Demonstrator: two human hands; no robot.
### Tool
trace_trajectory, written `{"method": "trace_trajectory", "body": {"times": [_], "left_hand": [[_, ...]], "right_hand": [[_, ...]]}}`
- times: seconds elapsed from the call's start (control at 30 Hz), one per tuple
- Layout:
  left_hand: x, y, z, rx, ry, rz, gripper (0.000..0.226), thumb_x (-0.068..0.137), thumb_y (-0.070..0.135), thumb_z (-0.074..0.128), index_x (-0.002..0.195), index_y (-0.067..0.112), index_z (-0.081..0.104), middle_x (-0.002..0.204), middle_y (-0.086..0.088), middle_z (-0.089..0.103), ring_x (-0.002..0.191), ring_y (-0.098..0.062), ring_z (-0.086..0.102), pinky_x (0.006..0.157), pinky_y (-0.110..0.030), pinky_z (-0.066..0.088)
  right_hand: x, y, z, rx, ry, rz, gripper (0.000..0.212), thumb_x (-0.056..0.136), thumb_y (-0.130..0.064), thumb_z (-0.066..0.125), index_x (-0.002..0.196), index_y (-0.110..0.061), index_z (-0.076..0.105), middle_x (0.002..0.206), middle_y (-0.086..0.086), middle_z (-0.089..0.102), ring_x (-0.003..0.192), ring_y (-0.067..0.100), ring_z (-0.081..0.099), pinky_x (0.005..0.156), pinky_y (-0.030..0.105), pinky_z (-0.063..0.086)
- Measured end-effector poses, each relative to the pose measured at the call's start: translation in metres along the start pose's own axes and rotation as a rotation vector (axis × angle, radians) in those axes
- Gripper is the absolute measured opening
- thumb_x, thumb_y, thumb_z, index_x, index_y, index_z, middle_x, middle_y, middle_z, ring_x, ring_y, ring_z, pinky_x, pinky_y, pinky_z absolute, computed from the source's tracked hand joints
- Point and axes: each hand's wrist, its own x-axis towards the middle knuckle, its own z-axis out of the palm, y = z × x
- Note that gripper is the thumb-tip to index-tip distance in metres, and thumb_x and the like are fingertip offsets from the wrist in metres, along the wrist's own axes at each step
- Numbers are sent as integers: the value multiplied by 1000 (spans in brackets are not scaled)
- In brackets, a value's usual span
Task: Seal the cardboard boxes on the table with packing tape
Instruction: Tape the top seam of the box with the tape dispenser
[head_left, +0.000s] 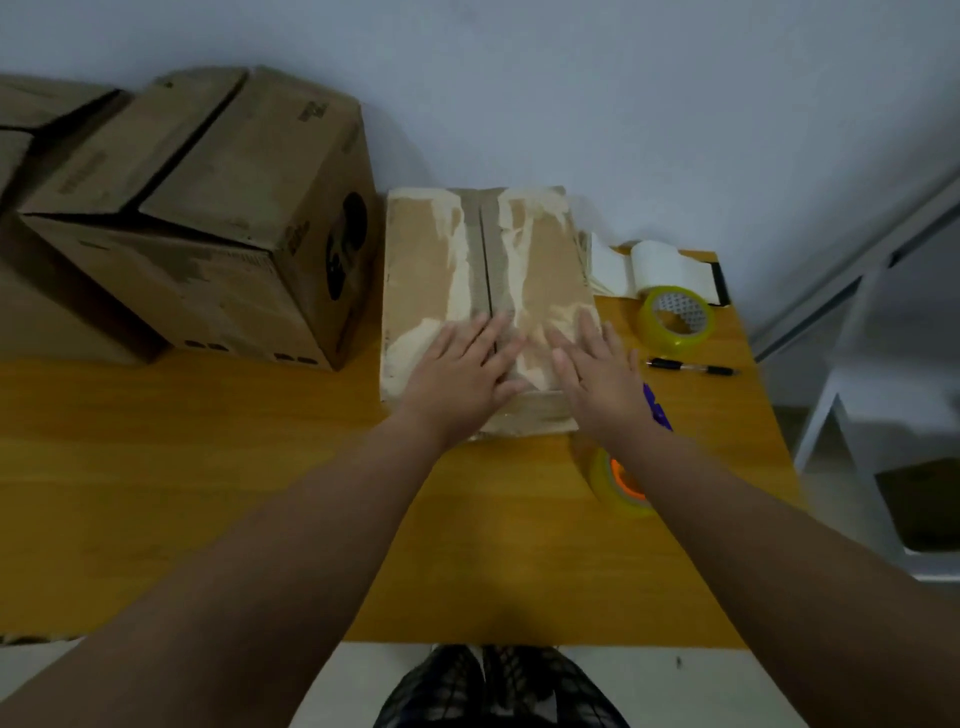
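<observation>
Blue-grey wall (571, 78) fills the top, wooden table (208, 493) the middle; white frame (841, 415) at right, pale floor (701, 686) at bottom

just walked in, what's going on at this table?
A person presses both hands flat on top of the small cardboard box. The left hand and the right hand lie either side of its centre seam, fingers straight. Neither holds tape. One tape roll lies on the table right of the box, and an orange-core roll sits by the right forearm. A larger box stands to the left.
</observation>
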Motion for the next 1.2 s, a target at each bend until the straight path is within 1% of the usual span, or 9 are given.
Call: {"method": "trace_trajectory", "body": {"times": [0.17, 0.33, 0.43, 0.53, 0.7, 0.9, 1.0, 1.1, 1.2], "left_hand": [[-1, 0, 13, 105, 62, 9, 78, 89, 59, 2, 151, 14, 10, 158, -8, 10, 146, -26, 9, 117, -43, 8], [-3, 2, 18, 162, 38, 18, 80, 93, 60, 25, 150, 14, -8, 159, -7, -4, 146, -25, -3, 118, -41, 0], [-5, 5, 12, 157, 9, 6, 83, 91, 62, 26, 147, 15, -14, 159, -7, -7, 146, -25, -6, 118, -41, -2], [0, 8, 0, 110, 49, -32, 84, 87, 68, 6, 152, 14, 2, 159, -9, 2, 147, -25, 0, 118, -42, 0], [31, 35, -6, 52, 100, 94, 75, 92, 60, 13, 145, 11, 35, 152, -10, 32, 142, -24, 26, 116, -40, 16], [35, 38, 5, 50, 55, 104, 78, 91, 59, 4, 150, 10, 17, 157, -9, 18, 145, -21, 11, 118, -35, 3], [36, 44, 0, 105, 21, 85, 81, 90, 58, 6, 148, 5, 22, 154, -15, 25, 144, -29, 20, 117, -41, 12], [48, 55, -7, 148, 65, 35, 82, 91, 63, 17, 139, 0, 40, 132, -21, 50, 121, -38, 47, 99, -48, 41], [59, 71, -7, 156, 51, -7, 80, 88, 61, 25, 135, -1, 45, 124, -18, 55, 108, -35, 53, 91, -46, 43]], "right_hand": [[6, 24, 20, -252, 48, -206, 71, 95, -60, 11, 150, -18, 28, 157, 13, 21, 144, 44, 10, 117, 51, 11], [0, 37, 20, -381, 53, -368, 81, 80, -36, 68, 145, -2, 35, 150, 22, 33, 139, 47, 24, 103, 52, 42], [-4, 42, 15, -102, 89, -375, 79, 84, -32, 68, 149, -8, 29, 158, 14, 17, 147, 31, 10, 113, 46, 32], [-7, 50, 1, 317, 70, -224, 57, 97, -43, 44, 149, -22, 33, 161, 2, -1, 148, 16, 3, 117, 32, 17], [-2, 65, 8, 409, 32, -236, 53, 95, -50, 39, 144, -31, 41, 156, -1, 29, 139, 15, 33, 110, 31, 37], [-10, 81, 17, 102, 37, -349, 74, 94, -14, 57, 151, -35, 14, 156, 1, 28, 128, 22, 47, 89, 35, 53], [-16, 80, 13, 382, -50, -285, 76, 94, -26, 59, 151, -35, 10, 155, -2, 30, 137, 13, 37, 105, 33, 43], [-14, 66, -4, 951, -153, 49, 51, 102, -35, 41, 150, -31, 23, 145, -10, 42, 131, 4, 40, 100, 22, 39], [-5, 53, -3, 975, -134, 117, 40, 103, -35, 36, 141, -23, 45, 124, -1, 62, 112, 17, 58, 90, 29, 48]]}}
